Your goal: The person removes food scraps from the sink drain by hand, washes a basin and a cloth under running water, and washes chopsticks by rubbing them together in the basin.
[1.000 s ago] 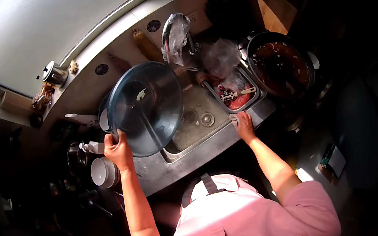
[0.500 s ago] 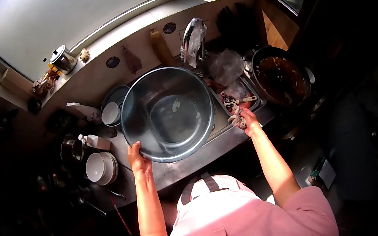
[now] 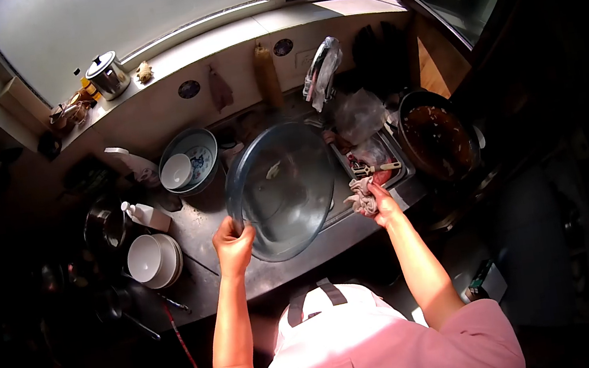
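Note:
My left hand (image 3: 234,244) is closed on the rim of a large translucent blue-grey basin (image 3: 287,192), tilted over the sink and the counter. A small pale scrap shows inside the basin. My right hand (image 3: 380,204) holds a crumpled light cloth (image 3: 362,198) at the front edge of the sink. Just beyond the cloth, a metal tray (image 3: 399,153) holds red contents, a peeler-like tool (image 3: 380,168) with a light handle and a plastic bag (image 3: 360,116). The basin hides much of the sink.
A wide pan (image 3: 439,135) of brown liquid stands at the right. The faucet (image 3: 323,73) is wrapped in plastic. To the left are blue bowls (image 3: 206,153), stacked white bowls (image 3: 147,259) and a white bottle (image 3: 148,216). A lidded metal pot (image 3: 108,75) sits on the sill.
The basin swung to face up more, then tilted again, standing nearer the tray. My right hand lifted the cloth off the counter edge, and more of it shows. The view has shifted.

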A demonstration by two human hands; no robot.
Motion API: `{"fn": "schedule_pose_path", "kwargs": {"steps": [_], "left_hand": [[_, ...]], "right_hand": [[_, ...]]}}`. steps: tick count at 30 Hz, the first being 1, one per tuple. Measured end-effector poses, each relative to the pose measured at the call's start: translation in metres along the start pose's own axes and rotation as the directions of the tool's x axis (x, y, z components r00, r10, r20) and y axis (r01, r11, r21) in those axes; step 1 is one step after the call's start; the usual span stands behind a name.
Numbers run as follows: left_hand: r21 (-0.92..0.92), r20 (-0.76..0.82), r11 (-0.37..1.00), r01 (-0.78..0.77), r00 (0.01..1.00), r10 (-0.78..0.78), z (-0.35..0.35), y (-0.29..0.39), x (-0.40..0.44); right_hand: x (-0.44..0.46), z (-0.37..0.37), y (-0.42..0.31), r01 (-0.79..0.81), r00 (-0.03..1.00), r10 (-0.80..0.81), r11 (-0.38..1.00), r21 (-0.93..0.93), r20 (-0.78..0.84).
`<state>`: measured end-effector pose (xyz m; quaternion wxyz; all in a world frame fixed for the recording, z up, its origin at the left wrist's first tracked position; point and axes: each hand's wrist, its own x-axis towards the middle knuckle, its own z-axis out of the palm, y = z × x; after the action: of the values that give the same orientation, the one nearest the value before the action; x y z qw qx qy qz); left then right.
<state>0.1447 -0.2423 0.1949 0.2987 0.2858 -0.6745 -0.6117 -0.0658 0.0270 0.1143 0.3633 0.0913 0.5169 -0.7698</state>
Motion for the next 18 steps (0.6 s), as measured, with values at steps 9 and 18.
{"fn": "schedule_pose_path", "kwargs": {"steps": [9, 18], "left_hand": [[0.441, 0.008, 0.856, -0.271, 0.955, 0.298, 0.058, -0.015, 0.034], [-0.312, -0.056, 0.860, 0.404, 0.896, -0.441, 0.086, -0.059, 0.079]], "right_hand": [[0.054, 0.002, -0.018, 0.080, 0.997, -0.079, 0.995, -0.060, 0.013], [0.222, -0.019, -0.089, 0.340, 0.907, -0.413, 0.832, -0.439, -0.082]]}}
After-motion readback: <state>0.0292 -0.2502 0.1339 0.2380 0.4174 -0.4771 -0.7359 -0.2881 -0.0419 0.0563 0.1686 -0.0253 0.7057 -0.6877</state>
